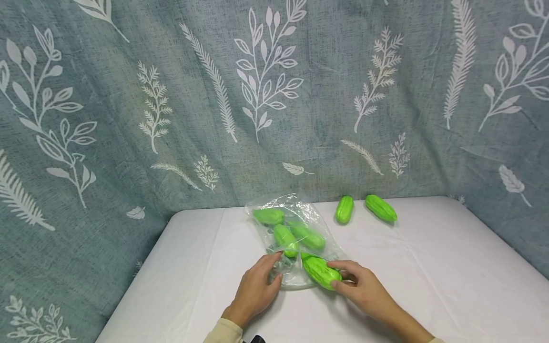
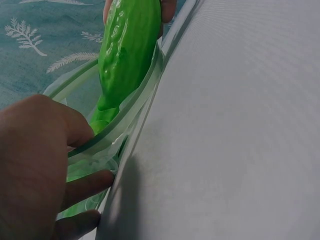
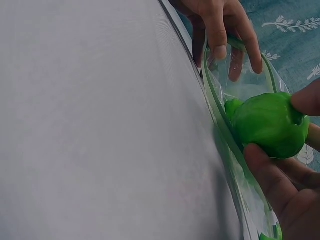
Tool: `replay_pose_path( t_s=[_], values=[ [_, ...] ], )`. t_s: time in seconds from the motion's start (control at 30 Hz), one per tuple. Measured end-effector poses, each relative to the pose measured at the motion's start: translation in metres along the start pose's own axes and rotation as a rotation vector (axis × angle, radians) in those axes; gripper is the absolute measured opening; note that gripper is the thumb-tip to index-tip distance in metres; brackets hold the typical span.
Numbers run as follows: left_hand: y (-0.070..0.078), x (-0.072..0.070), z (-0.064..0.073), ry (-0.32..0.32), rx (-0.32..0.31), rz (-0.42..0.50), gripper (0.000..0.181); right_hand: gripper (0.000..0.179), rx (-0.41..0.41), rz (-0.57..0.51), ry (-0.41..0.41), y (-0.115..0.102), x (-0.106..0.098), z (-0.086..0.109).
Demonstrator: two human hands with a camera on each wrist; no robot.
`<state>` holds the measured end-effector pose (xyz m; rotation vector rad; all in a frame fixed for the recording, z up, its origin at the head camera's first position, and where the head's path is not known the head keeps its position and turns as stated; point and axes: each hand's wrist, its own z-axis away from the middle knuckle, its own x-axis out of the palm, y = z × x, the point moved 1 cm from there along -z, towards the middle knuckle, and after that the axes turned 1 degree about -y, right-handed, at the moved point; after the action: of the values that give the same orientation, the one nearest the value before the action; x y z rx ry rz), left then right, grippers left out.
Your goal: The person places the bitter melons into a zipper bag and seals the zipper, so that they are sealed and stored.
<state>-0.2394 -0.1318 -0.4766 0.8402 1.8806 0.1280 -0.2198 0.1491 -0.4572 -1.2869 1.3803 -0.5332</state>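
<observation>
A clear plastic zip bag [image 1: 296, 281] with a green rim lies on the table, its mouth toward me. Several bright green bitter melons [image 1: 268, 216] show through its film. At the left of the mouth my left hand [image 1: 259, 283] holds the rim, one finger reaching over it inside, others outside. Another bitter melon [image 1: 319, 271] is between the thumb and fingers of my right hand [image 1: 364, 286], its far end inside the mouth. In the right wrist view, the gripped melon [image 3: 270, 125] hides some fingers.
A bitter melon [image 1: 344, 209] lies behind the bag to the right, with another melon [image 1: 381, 208] beside it near the back edge. The white-covered table [image 1: 180, 267] ends against a grey-green leaf-patterned curtain [image 1: 206, 119].
</observation>
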Motion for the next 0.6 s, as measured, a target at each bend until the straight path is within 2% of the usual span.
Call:
replay_pose_path(
  t_s=[0.23,0.5,0.6],
  values=[
    [0.0000,0.0004,0.0001,0.002,0.005,0.000,0.054,0.044,0.043,-0.033,0.004,-0.0013,0.0018,0.0004],
    [-0.0002,0.0004,0.0003,0.005,0.012,0.000,0.054,0.043,0.029,-0.027,0.015,-0.0021,0.0040,0.0004],
    [-0.0005,0.0007,0.0003,0.014,0.023,-0.003,0.054,0.041,-0.015,-0.017,0.028,-0.0024,0.0056,-0.0009]
  ],
)
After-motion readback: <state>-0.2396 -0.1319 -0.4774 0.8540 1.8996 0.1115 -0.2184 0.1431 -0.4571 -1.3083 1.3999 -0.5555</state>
